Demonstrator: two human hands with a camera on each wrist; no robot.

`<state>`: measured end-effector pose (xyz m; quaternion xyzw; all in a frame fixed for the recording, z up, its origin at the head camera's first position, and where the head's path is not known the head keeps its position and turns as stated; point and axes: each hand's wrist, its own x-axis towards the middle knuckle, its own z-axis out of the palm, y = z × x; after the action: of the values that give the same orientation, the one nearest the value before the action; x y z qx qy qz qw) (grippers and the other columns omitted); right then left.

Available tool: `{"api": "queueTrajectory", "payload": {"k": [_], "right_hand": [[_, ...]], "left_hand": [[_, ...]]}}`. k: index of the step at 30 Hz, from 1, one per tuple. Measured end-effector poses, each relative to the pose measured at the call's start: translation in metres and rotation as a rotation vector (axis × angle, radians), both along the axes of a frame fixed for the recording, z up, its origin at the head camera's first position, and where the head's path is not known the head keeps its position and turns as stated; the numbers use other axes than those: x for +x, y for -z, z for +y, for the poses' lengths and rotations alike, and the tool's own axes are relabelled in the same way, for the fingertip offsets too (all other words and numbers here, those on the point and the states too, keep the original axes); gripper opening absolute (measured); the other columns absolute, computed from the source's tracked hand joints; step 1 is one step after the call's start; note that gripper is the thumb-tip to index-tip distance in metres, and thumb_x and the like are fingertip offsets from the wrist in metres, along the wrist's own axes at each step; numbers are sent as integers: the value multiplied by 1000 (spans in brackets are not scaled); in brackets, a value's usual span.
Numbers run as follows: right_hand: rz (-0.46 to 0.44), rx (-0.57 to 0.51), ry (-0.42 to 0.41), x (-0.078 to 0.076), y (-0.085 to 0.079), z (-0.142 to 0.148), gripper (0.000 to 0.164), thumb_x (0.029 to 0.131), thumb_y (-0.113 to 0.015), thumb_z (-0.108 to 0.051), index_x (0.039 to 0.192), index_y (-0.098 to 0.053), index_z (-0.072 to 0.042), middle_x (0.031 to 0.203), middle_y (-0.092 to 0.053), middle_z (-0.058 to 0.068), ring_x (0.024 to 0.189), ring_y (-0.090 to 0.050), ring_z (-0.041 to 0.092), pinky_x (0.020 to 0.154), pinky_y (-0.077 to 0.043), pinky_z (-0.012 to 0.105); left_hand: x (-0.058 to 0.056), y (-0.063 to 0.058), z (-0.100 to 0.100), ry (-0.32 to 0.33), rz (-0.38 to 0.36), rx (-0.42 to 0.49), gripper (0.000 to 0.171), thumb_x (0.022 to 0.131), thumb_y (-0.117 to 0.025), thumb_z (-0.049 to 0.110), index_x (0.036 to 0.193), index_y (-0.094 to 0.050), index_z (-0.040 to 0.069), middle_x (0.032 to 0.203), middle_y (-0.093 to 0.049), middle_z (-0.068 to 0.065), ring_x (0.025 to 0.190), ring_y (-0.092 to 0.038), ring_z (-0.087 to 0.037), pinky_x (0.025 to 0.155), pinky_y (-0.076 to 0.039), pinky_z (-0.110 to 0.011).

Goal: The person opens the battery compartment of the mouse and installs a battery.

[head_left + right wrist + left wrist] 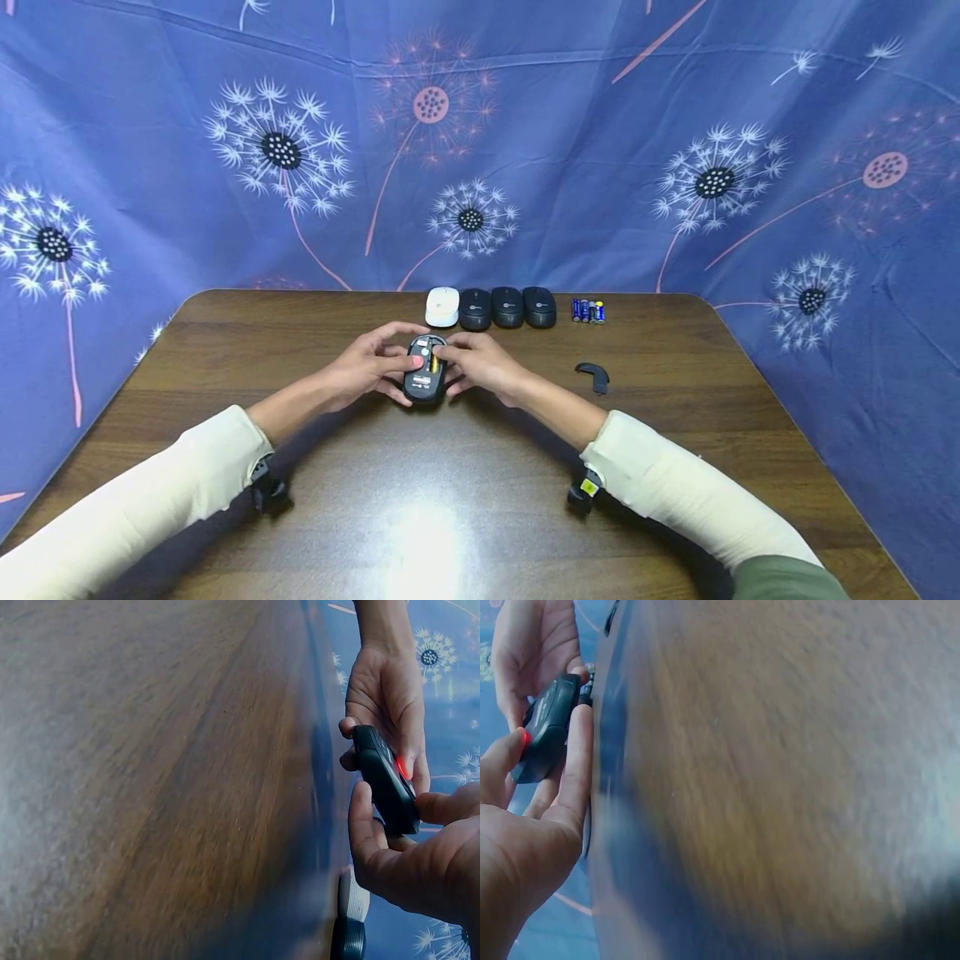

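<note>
A black computer mouse (pixel 423 385) is held between both hands with its labelled underside facing up. Its battery slot lies uncovered, and a yellow battery (pixel 434 364) shows inside. My left hand (pixel 362 364) grips the mouse's left side, thumb across the underside, where a red glow lights the thumb tip. On the other side my right hand (pixel 486 365) holds the mouse, its thumb at the battery slot. In the right wrist view the black mouse (pixel 386 784) appears edge-on, fingers on both sides. A curved black cover piece (pixel 596 375) lies to the right on the table.
Behind the hands, a white mouse (pixel 442 307) and three black mice (pixel 507 307) stand in a row. Several blue batteries (pixel 585 311) lie to their right. The wooden table (pixel 315 500) meets a blue dandelion-print cloth (pixel 570 167) at its far edge.
</note>
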<state>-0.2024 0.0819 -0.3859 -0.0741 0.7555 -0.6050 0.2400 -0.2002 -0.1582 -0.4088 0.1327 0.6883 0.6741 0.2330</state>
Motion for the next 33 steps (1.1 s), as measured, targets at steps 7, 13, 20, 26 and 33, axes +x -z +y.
{"api": "queueTrajectory", "payload": {"k": [7,13,20,26,33], "right_hand": [[-43,-45,-14,-2,1,-7,39,115,-64,-12,148,-63,7,106,-72,11,84,-72,16,77,-74,28],[-102,-120,-25,-4,4,-16,42,112,-64,-4,151,-58,11,113,-74,15,87,-75,17,89,-74,31],[-111,-144,-26,-2,0,-30,39,112,-65,-5,146,-60,11,115,-78,19,89,-77,18,93,-74,33],[-111,-159,-23,0,-1,-44,40,111,-66,-5,147,-58,12,120,-79,23,93,-79,19,96,-73,34],[-136,-182,-45,1,4,-62,41,109,-67,-4,146,-58,12,125,-79,27,96,-81,21,101,-72,35]], "left_hand": [[0,-3,-16,-5,-8,-67,65,113,-65,3,172,-39,8,132,-74,-23,105,-80,-29,81,-76,-52],[1,-4,-30,-11,-3,-102,60,113,-67,6,166,-39,6,129,-74,-24,97,-82,-28,81,-76,-49],[4,-10,-50,-46,31,-136,56,110,-71,6,160,-45,4,128,-73,-21,99,-80,-27,80,-76,-50],[6,-13,-65,-82,37,-186,59,108,-75,8,161,-49,3,125,-58,-21,97,-75,-26,78,-76,-49],[5,-16,-88,-46,28,-246,59,111,-72,12,165,-50,3,126,-60,-18,93,-77,-26,78,-76,-49]]}}
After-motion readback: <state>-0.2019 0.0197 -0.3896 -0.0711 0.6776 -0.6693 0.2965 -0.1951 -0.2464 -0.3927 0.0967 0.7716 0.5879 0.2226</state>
